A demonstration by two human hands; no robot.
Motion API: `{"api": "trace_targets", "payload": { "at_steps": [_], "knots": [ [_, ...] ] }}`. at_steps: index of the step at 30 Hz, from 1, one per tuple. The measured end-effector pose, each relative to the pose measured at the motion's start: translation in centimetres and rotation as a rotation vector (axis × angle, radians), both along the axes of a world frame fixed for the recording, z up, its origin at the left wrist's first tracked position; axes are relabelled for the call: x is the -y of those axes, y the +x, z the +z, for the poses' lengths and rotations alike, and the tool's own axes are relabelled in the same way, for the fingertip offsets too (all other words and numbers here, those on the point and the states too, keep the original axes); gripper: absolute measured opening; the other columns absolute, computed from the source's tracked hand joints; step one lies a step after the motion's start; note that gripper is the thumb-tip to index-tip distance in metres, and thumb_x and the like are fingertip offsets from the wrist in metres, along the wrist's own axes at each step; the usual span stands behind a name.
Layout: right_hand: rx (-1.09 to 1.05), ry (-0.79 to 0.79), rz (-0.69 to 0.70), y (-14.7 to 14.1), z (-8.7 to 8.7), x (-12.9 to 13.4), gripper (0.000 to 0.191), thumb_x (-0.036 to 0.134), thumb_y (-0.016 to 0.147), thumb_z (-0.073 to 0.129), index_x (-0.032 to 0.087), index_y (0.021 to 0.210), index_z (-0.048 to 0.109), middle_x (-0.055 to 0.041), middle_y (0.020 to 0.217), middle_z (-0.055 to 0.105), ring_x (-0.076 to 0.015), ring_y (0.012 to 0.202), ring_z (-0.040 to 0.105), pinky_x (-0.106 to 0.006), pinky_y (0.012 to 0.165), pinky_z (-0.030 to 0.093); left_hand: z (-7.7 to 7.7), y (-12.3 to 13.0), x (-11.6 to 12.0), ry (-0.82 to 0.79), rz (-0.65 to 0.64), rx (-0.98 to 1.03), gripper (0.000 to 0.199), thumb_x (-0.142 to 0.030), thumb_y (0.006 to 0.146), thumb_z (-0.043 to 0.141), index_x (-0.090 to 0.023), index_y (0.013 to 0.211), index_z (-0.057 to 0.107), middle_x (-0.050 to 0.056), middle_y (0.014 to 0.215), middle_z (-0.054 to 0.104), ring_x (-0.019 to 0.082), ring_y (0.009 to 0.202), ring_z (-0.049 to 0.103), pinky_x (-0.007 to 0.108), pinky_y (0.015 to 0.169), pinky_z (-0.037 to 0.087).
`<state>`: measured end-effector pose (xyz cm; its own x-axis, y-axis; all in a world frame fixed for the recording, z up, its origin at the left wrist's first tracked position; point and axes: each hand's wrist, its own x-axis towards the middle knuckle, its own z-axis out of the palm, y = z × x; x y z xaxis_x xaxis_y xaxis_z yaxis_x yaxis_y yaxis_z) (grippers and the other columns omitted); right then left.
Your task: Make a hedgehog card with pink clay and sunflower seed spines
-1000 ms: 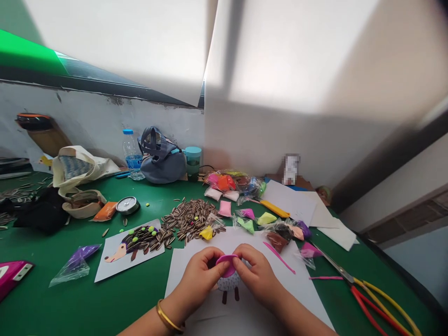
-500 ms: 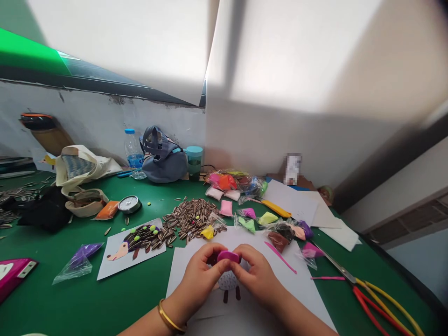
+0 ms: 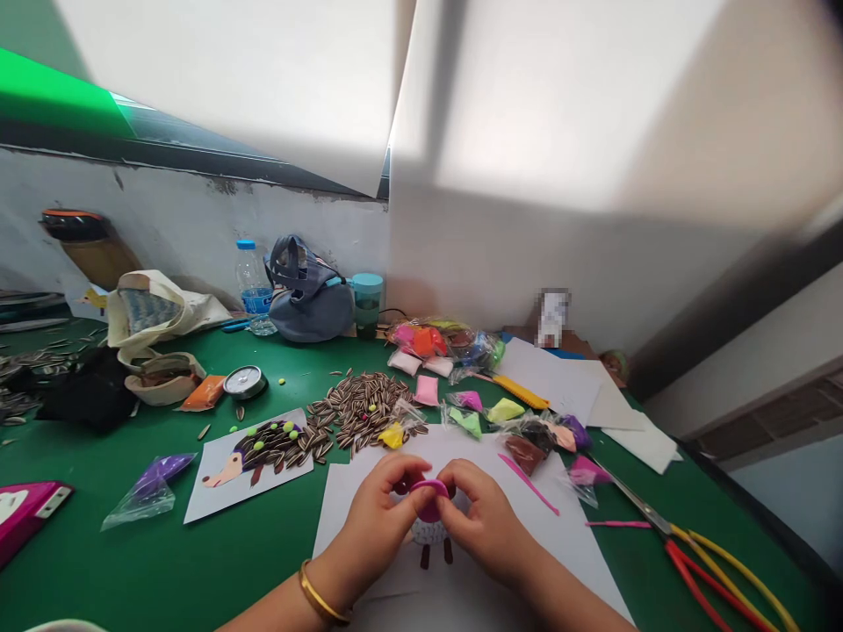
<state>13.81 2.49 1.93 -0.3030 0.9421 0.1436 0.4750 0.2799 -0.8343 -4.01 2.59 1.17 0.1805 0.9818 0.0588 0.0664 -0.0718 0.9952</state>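
Observation:
My left hand point(image 3: 378, 518) and my right hand point(image 3: 484, 522) pinch a curved strip of pink modelling clay point(image 3: 431, 500) between their fingertips. Just below it, on a white paper sheet point(image 3: 369, 527), is a small round white textured shape point(image 3: 428, 530) with two dark brown legs point(image 3: 435, 553). My hands hide most of its top. A gold bangle point(image 3: 320, 593) circles my left wrist. Beyond my hands lies a hedgehog picture point(image 3: 254, 461) covered with sunflower seeds, next to a heap of loose seeds point(image 3: 359, 408).
Several small bags of coloured clay point(image 3: 467, 421) lie along the green table point(image 3: 132, 544). Scissors with red and yellow handles point(image 3: 711, 570) sit at the right. A water bottle point(image 3: 250, 290), grey bag point(image 3: 309, 298) and cloth tote point(image 3: 148, 312) stand at the back.
The pink clay has gone from a flattened lump back to a curved arc between my fingers. The view has shifted slightly, moving the table contents a little.

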Motion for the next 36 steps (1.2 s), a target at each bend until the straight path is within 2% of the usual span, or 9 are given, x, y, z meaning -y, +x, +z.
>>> {"api": "trace_targets", "payload": {
  "at_steps": [3, 8, 11, 15, 22, 27, 30, 33, 36],
  "knots": [
    [-0.017, 0.01, 0.002, -0.07, -0.01, 0.02, 0.004, 0.023, 0.086, 0.061, 0.021, 0.083, 0.063, -0.0004, 0.083, 0.062, -0.0173, 0.082, 0.057, -0.028, 0.075, 0.043, 0.11, 0.05, -0.09, 0.004, -0.018, -0.003, 0.019, -0.038, 0.084, 0.067, -0.019, 0.082, 0.068, 0.003, 0.082, 0.065, 0.018, 0.079, 0.06, 0.029, 0.073, 0.049],
    [-0.018, 0.008, 0.038, -0.04, 0.07, -0.22, 0.014, 0.028, 0.091, 0.055, 0.021, 0.083, 0.064, -0.0011, 0.084, 0.063, -0.0172, 0.082, 0.057, -0.028, 0.076, 0.042, 0.12, 0.22, -0.07, -0.053, -0.023, 0.052, 0.023, -0.042, 0.086, 0.065, -0.019, 0.09, 0.065, 0.003, 0.086, 0.065, 0.019, 0.08, 0.061, 0.03, 0.073, 0.05],
    [0.037, 0.031, 0.013, -0.1, -0.09, -0.26, 0.012, 0.024, 0.088, 0.058, 0.02, 0.076, 0.059, -0.0003, 0.078, 0.061, -0.0168, 0.077, 0.055, -0.028, 0.073, 0.041, 0.07, 0.09, -0.09, 0.033, 0.001, -0.039, 0.025, -0.037, 0.082, 0.07, -0.021, 0.101, 0.068, 0.005, 0.095, 0.067, 0.02, 0.087, 0.062, 0.032, 0.08, 0.05],
    [0.051, 0.059, 0.014, -0.12, -0.26, -0.22, 0.01, 0.02, 0.086, 0.058, 0.02, 0.076, 0.059, 0.0001, 0.077, 0.06, -0.0168, 0.077, 0.054, -0.028, 0.073, 0.04, 0.22, -0.15, -0.21, 0.138, -0.038, -0.12, 0.019, -0.038, 0.088, 0.064, -0.021, 0.086, 0.074, 0.005, 0.085, 0.068, 0.02, 0.083, 0.063, 0.03, 0.077, 0.049],
    [0.018, 0.037, -0.022, -0.01, -0.23, -0.13, 0.007, 0.019, 0.085, 0.058, 0.02, 0.079, 0.06, -0.0002, 0.081, 0.061, -0.0169, 0.078, 0.055, -0.028, 0.072, 0.041, 0.07, -0.07, -0.14, 0.062, 0.001, -0.141, 0.024, -0.037, 0.081, 0.072, -0.023, 0.101, 0.073, 0.006, 0.098, 0.072, 0.022, 0.09, 0.065, 0.032, 0.082, 0.051],
    [0.021, 0.042, 0.006, -0.07, -0.25, -0.04, 0.006, 0.022, 0.086, 0.059, 0.021, 0.081, 0.062, -0.0001, 0.081, 0.061, -0.0169, 0.079, 0.056, -0.028, 0.074, 0.042, -0.18, -0.11, -0.31, 0.06, 0.006, -0.119, 0.02, -0.038, 0.085, 0.065, -0.021, 0.08, 0.072, 0.004, 0.081, 0.07, 0.02, 0.079, 0.064, 0.03, 0.073, 0.051],
    [-0.002, 0.02, -0.004, 0.06, -0.29, -0.12, 0.007, 0.023, 0.087, 0.057, 0.02, 0.082, 0.061, -0.0005, 0.083, 0.061, -0.0168, 0.08, 0.056, -0.028, 0.074, 0.042, -0.29, -0.13, -0.21, -0.003, 0.041, -0.06, 0.022, -0.039, 0.085, 0.065, -0.021, 0.096, 0.072, 0.005, 0.088, 0.07, 0.02, 0.081, 0.065, 0.031, 0.073, 0.052],
    [0.007, 0.014, -0.013, 0.08, -0.41, -0.17, 0.009, 0.021, 0.087, 0.056, 0.02, 0.079, 0.06, -0.0001, 0.08, 0.06, -0.0163, 0.078, 0.056, -0.028, 0.073, 0.042, -0.2, -0.15, -0.03, 0.025, 0.042, -0.083, 0.037, -0.036, 0.082, 0.069, -0.025, 0.117, 0.067, 0.006, 0.101, 0.069, 0.021, 0.089, 0.065, 0.032, 0.077, 0.053],
    [0.026, 0.027, -0.002, -0.04, -0.45, -0.15, 0.008, 0.019, 0.086, 0.058, 0.02, 0.078, 0.062, 0.0005, 0.078, 0.06, -0.0161, 0.077, 0.056, -0.027, 0.072, 0.041, 0.08, -0.19, 0.0, 0.126, -0.013, -0.151, 0.019, -0.034, 0.082, 0.07, -0.025, 0.098, 0.074, 0.005, 0.097, 0.07, 0.021, 0.091, 0.064, 0.032, 0.082, 0.051]
  ]
}}
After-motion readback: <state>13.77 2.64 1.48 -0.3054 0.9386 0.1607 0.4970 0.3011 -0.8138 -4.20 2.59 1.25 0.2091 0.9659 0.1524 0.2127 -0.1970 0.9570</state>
